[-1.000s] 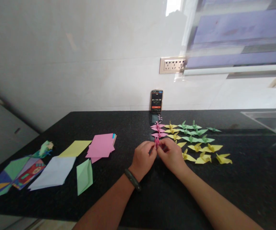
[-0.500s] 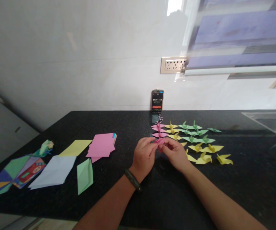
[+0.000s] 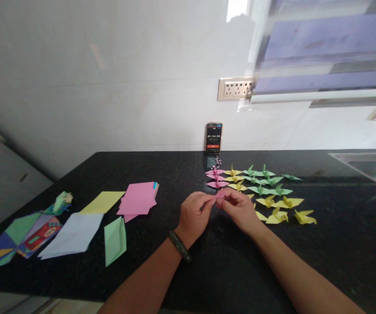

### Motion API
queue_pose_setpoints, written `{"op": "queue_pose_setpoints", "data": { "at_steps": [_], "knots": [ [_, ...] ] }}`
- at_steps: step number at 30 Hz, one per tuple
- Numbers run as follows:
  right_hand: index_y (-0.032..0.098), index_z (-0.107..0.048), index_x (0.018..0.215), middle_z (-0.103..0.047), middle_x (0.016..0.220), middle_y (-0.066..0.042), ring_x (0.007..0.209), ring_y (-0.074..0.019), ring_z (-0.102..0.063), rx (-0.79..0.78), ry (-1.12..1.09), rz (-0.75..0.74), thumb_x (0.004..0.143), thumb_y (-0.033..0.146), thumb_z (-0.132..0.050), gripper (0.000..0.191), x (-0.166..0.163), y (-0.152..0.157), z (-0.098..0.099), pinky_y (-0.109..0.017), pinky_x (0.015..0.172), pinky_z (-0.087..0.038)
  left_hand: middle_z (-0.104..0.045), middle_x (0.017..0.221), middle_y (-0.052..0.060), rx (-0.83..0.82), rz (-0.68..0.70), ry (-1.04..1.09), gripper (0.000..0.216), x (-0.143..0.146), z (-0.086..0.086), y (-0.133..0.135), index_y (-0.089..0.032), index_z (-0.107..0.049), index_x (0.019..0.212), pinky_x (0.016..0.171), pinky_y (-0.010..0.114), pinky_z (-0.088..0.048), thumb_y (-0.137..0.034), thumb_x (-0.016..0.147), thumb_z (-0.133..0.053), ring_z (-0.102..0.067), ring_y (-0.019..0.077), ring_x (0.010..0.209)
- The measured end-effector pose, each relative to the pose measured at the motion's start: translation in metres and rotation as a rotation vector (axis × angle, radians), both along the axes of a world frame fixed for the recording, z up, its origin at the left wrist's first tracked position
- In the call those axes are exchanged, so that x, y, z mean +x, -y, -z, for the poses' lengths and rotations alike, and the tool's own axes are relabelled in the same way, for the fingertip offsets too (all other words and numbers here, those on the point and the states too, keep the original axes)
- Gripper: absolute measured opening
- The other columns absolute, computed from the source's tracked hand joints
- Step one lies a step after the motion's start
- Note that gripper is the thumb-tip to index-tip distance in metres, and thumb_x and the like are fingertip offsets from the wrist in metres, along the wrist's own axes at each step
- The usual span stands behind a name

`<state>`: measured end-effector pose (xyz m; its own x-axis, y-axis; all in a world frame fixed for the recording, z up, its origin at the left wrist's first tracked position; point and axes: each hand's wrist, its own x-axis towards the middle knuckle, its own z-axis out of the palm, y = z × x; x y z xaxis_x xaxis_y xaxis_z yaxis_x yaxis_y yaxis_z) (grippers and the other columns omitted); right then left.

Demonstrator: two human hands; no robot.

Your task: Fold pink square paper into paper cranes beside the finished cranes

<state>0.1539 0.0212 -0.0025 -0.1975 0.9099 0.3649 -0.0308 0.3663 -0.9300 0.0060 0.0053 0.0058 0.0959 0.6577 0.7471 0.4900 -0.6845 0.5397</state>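
**Pink paper (image 3: 220, 195) is pinched**

The folded pink paper is held over the black counter (image 3: 168, 170) by the left hand (image 3: 194, 213) and the right hand (image 3: 241, 210), with the thumb and fingers of each closed on it. It is held just in front of the pink birds (image 3: 218, 184). Yellow birds (image 3: 277, 216) are set out near the right hand.

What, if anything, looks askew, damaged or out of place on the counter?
Only small things: in the pink paper stack, a lower sheet juts out unevenly beneath the top one, and one green folded piece lies apart, right of the green cranes at the back. Nothing looks spilled or damaged.
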Motion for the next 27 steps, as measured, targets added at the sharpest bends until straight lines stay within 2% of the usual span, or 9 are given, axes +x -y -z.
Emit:
{"op": "queue_pose_setpoints", "data": {
  "at_steps": [3, 6, 9, 16, 21, 24, 27],
  "knots": [
    [0.019, -0.061, 0.076, -0.061, 0.077, -0.001, 0.073, -0.0139, -0.055, 0.042, 0.053, 0.009, 0.073, 0.025, -0.062, 0.006, 0.004, -0.001, 0.0, -0.028, 0.069, -0.045, -0.066, 0.073, 0.003, -0.046, 0.074, 0.029, 0.009, -0.002, 0.002, -0.003, -0.017, -0.064, 0.076, 0.068, 0.027, -0.048, -0.017, 0.077, -0.055, -0.059, 0.0127, 0.071],
    [0.019, -0.063, 0.077, -0.062, 0.082, -0.004, 0.08, -0.0163, -0.057, 0.081, 0.111, -0.045, 0.076, 0.026, -0.06, 0.008, 0.009, -0.002, -0.003, -0.031, 0.075, -0.044, -0.065, 0.074, 0.004, -0.126, 0.123, 0.059, 0.009, -0.003, 0.001, -0.005, -0.017, -0.064, 0.074, 0.069, 0.028, -0.048, -0.021, 0.077, -0.057, -0.058, 0.0137, 0.074],
    [0.019, -0.062, 0.078, -0.063, 0.081, -0.004, 0.079, -0.0166, -0.058, 0.065, 0.126, -0.09, 0.077, 0.028, -0.059, 0.01, 0.012, -0.003, -0.006, -0.032, 0.074, -0.045, -0.063, 0.074, 0.005, -0.177, 0.175, 0.077, 0.008, -0.003, -0.001, -0.004, -0.016, -0.063, 0.073, 0.071, 0.028, -0.048, -0.022, 0.075, -0.059, -0.058, 0.0144, 0.076],
    [0.02, -0.061, 0.078, -0.063, 0.08, -0.003, 0.073, -0.0145, -0.057, 0.009, 0.087, -0.094, 0.075, 0.028, -0.061, 0.009, 0.012, -0.003, -0.003, -0.029, 0.07, -0.046, -0.064, 0.078, 0.004, -0.349, 0.159, 0.153, 0.011, -0.004, 0.003, -0.004, -0.016, -0.062, 0.08, 0.069, 0.026, -0.049, -0.023, 0.077, -0.055, -0.06, 0.0133, 0.073],
    [0.019, -0.06, 0.078, -0.061, 0.077, -0.002, 0.072, -0.0147, -0.056, -0.013, 0.076, -0.123, 0.076, 0.029, -0.06, 0.01, 0.012, -0.003, -0.002, -0.031, 0.071, -0.045, -0.061, 0.078, 0.005, -0.347, 0.154, 0.142, 0.012, -0.004, 0.006, -0.006, -0.015, -0.062, 0.078, 0.069, 0.026, -0.048, -0.022, 0.078, -0.052, -0.058, 0.0136, 0.074],
    [0.019, -0.059, 0.077, -0.061, 0.078, -0.002, 0.072, -0.0148, -0.056, -0.029, 0.053, -0.146, 0.075, 0.031, -0.061, 0.012, 0.013, -0.003, -0.003, -0.03, 0.071, -0.045, -0.062, 0.085, 0.006, -0.336, 0.211, 0.159, 0.012, -0.003, 0.005, -0.007, -0.015, -0.063, 0.077, 0.075, 0.028, -0.048, -0.022, 0.078, -0.053, -0.059, 0.015, 0.081],
    [0.019, -0.058, 0.079, -0.061, 0.079, -0.003, 0.074, -0.0153, -0.056, -0.033, 0.069, -0.156, 0.076, 0.033, -0.06, 0.014, 0.013, -0.003, -0.003, -0.03, 0.071, -0.045, -0.065, 0.088, 0.007, -0.404, 0.269, 0.198, 0.013, -0.002, 0.006, -0.007, -0.015, -0.063, 0.08, 0.078, 0.029, -0.048, -0.024, 0.078, -0.053, -0.06, 0.0154, 0.083]
  ]
}}
